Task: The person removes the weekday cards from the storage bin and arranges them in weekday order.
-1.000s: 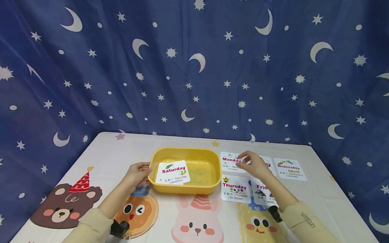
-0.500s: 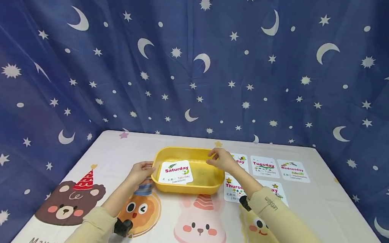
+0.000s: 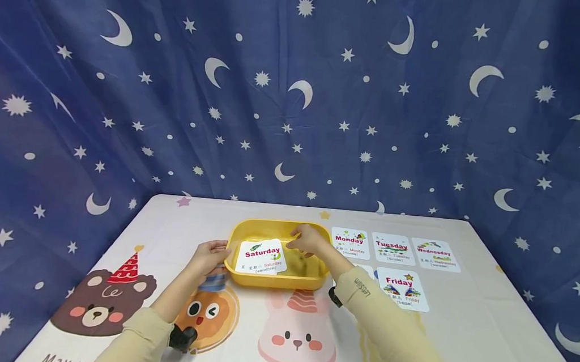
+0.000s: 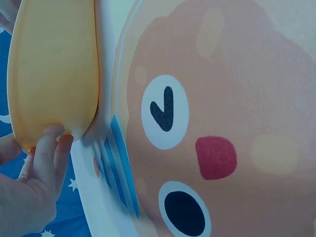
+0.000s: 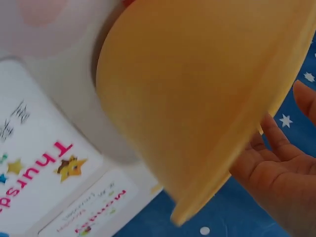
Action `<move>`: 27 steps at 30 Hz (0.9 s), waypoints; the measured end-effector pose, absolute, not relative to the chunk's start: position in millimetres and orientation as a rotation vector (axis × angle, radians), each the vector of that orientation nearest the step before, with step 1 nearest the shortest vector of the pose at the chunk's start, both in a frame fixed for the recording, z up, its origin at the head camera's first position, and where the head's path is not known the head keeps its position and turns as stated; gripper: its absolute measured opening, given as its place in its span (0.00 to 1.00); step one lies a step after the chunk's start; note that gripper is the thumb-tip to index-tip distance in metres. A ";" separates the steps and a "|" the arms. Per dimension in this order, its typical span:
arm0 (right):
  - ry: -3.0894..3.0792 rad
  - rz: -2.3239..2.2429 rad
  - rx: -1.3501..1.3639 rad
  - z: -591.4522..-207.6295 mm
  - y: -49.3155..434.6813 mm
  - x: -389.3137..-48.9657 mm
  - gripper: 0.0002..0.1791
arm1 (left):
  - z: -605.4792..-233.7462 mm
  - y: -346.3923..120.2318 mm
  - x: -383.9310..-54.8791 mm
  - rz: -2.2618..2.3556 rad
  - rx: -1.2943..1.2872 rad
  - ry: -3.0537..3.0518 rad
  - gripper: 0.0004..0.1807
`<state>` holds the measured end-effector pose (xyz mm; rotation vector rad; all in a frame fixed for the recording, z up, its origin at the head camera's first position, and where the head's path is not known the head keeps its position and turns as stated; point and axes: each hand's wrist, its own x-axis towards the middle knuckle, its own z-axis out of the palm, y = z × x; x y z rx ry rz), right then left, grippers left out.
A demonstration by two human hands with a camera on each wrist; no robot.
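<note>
A shallow yellow plastic tray (image 3: 276, 283) stands near the middle of the table. Inside it, to the left, lies a white Saturday card (image 3: 261, 254), with the edge of another card showing under it. My left hand (image 3: 207, 258) holds the tray's left end; in the left wrist view its fingers (image 4: 47, 153) lie against the outer wall, thumb at the rim. Over the tray's right half, my right hand (image 3: 312, 241) reaches inside past the rim, fingers loosely bent and holding nothing. The right wrist view shows that hand (image 5: 281, 168) partly hidden behind the tray wall.
Right of the tray lie cards for Monday (image 3: 350, 244), Tuesday (image 3: 392, 250), Wednesday (image 3: 435, 255) and Friday (image 3: 402, 290). The Thursday card (image 5: 34, 163) is largely covered by my right forearm in the head view. A starry blue curtain (image 3: 297, 90) hangs behind the table.
My right hand has moved left from over the Monday card, across the tray's right rim and into the tray. The left hand stays at the tray's left end.
</note>
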<state>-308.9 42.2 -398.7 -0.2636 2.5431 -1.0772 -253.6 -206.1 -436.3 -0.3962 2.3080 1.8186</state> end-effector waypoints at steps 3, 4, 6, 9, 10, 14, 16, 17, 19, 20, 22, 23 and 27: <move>2.539 -1.070 -0.230 -401.3 34.4 -310.2 0.24 | -435.8 -206.1 -253.5 1.827 -0.382 2.307 0.23; 2.537 -1.067 -0.224 -402.2 32.3 -311.3 0.24 | -435.4 -206.1 -253.6 1.828 -0.377 2.308 0.23; 2.535 -1.064 -0.211 -404.0 28.5 -313.7 0.24 | -435.5 -206.5 -254.1 1.838 -0.372 2.297 0.23; 2.542 -1.048 -0.184 -409.2 22.6 -318.6 0.24 | -435.8 -207.5 -254.2 1.850 -0.381 2.277 0.23; 2.542 -1.045 -0.168 -411.4 20.7 -320.6 0.24 | -435.9 -207.9 -254.0 1.854 -0.381 2.269 0.23; 2.559 -1.001 -0.101 -429.3 13.8 -337.7 0.23 | -436.1 -208.5 -253.7 1.867 -0.374 2.250 0.23; 2.584 -0.987 -0.136 -456.9 14.1 -360.0 0.24 | -435.9 -208.0 -253.4 1.862 -0.368 2.255 0.23; 2.585 -0.983 -0.139 -471.4 13.9 -372.0 0.25 | -435.6 -207.7 -253.3 1.858 -0.372 2.260 0.23; 2.601 -0.981 -0.174 -505.5 14.7 -397.7 0.28 | -434.8 -207.2 -253.1 1.850 -0.379 2.270 0.23; 2.617 -0.986 -0.193 -526.1 14.7 -412.5 0.26 | -434.6 -207.0 -253.2 1.847 -0.380 2.276 0.23; 2.627 -0.960 -0.175 -547.8 12.2 -428.6 0.27 | -434.1 -207.0 -253.4 1.847 -0.380 2.279 0.23; 2.629 -0.955 -0.168 -557.5 11.4 -434.1 0.27 | -433.7 -207.0 -253.5 1.844 -0.387 2.280 0.23; 2.588 -0.926 -0.118 -561.7 5.7 -431.3 0.40 | -434.0 -207.3 -253.7 1.837 -0.390 2.272 0.23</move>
